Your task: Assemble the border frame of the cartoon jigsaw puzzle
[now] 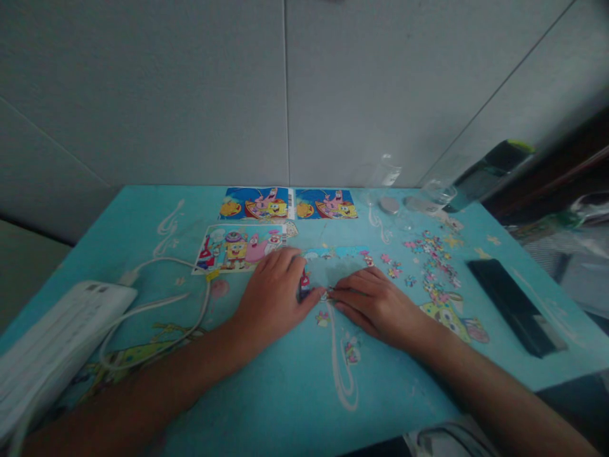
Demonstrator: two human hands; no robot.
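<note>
My left hand point(273, 289) lies flat on the turquoise cartoon-printed table point(266, 393), its thumb beside a small puzzle piece point(324, 295). My right hand point(375, 303) rests palm down opposite, and its fingertips pinch or press that same piece. Both hands meet over a partly assembled jigsaw point(340, 257), whose top edge strip shows above the fingers. A heap of loose puzzle pieces point(435, 263) lies to the right of my right hand.
Two picture cards point(288, 204) and a third reference picture point(238, 249) lie at the back. A white power strip point(57, 343) with a cable point(157, 317) sits left. A black phone point(516, 306) lies right. A clear bottle point(387, 172) and a dark container point(485, 174) stand back right.
</note>
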